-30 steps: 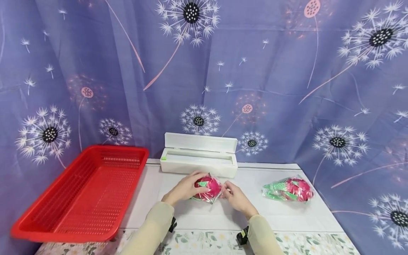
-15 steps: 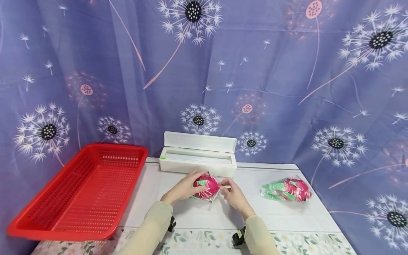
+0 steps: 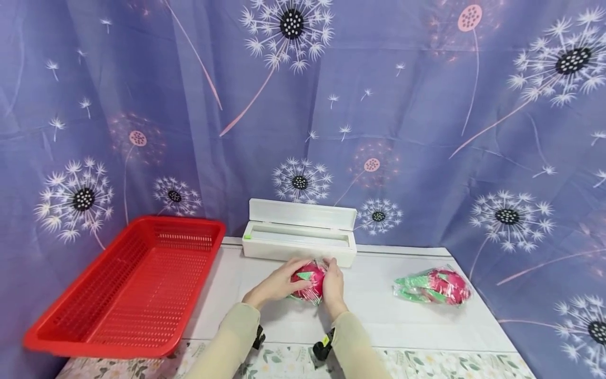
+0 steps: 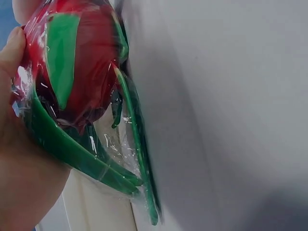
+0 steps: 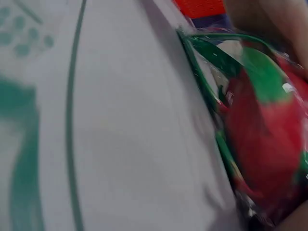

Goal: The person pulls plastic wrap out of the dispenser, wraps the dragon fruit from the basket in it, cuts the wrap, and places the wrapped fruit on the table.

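A red dragon fruit with green scales, wrapped in clear film point(image 3: 307, 280), lies on the white table point(image 3: 379, 310) just in front of the dispenser. My left hand point(image 3: 278, 284) cups its left side, fingers curled over the top. My right hand point(image 3: 333, 284) is pressed against its right side, fingers curled round it. The left wrist view shows the wrapped fruit point(image 4: 77, 72) close up against my palm point(image 4: 19, 163), with film bunched under the green scales. In the blurred right wrist view the fruit point(image 5: 264, 139) fills the right side.
A white cling-film dispenser point(image 3: 300, 231) with its lid up stands behind the hands. A second film-wrapped dragon fruit point(image 3: 433, 287) lies at the right. An empty red slotted basket point(image 3: 132, 284) sits at the left. A blue dandelion-print curtain point(image 3: 426, 131) hangs behind.
My right hand has moved left, from pinching the film beside the fruit to lying tight against its right side. The left hand stays on the fruit.
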`<state>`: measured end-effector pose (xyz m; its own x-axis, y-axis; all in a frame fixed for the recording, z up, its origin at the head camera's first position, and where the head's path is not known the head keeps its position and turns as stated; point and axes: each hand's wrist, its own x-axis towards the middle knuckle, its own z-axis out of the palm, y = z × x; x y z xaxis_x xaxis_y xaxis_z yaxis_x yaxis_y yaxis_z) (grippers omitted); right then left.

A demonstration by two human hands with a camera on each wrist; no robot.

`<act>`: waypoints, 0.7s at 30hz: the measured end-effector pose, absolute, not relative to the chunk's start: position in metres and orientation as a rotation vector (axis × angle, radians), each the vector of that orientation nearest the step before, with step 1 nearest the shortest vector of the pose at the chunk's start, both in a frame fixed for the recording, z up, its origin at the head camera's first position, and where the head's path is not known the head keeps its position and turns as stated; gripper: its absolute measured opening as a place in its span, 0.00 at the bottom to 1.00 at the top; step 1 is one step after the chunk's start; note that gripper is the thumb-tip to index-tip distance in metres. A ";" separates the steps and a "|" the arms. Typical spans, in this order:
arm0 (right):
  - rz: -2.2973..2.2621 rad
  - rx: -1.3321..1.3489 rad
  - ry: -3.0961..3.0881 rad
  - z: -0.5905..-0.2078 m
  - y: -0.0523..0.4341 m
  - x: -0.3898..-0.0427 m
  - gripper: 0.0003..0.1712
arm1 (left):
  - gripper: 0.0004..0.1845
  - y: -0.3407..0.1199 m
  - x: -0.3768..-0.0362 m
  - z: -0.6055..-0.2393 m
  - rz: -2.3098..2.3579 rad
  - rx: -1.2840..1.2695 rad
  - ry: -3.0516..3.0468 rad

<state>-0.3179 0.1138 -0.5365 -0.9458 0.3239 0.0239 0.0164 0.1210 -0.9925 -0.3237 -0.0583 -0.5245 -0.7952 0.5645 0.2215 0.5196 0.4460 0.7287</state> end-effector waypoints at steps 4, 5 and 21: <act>1.884 -0.478 -2.097 -0.540 0.105 -0.317 0.37 | 0.36 -0.059 -0.322 -0.525 1.302 0.964 2.607; 1.899 -0.498 -2.070 -0.541 0.103 -0.318 0.37 | 0.36 -0.060 -0.323 -0.526 1.307 0.957 2.604; 2.064 -0.260 -2.249 -0.531 0.166 -0.297 0.18 | 0.40 -0.059 -0.319 -0.519 1.238 0.918 2.735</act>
<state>-0.2974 0.1663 -0.5312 -0.9826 0.1769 -0.0572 0.0722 0.0794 -0.9942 -0.3186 -0.0589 -0.5194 -0.8291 0.5104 0.2282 0.5084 0.5182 0.6878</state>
